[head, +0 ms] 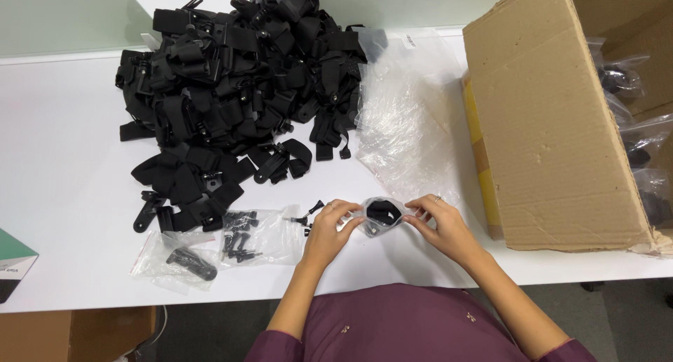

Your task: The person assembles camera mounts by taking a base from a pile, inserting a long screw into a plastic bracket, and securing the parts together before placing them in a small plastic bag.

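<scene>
On the white table we see two small clear plastic bags of black screws and clips below a big heap of black straps. Our left hand and right hand pinch a small clear bag with a black part inside (near the table's front edge). Crumpled clear plastic wrap and an open brown cardboard box holding bagged parts lie right.

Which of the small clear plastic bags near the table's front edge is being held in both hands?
The small clear bag with a black part, pinched between left hand and right hand; the two bags at left lie untouched.
</scene>
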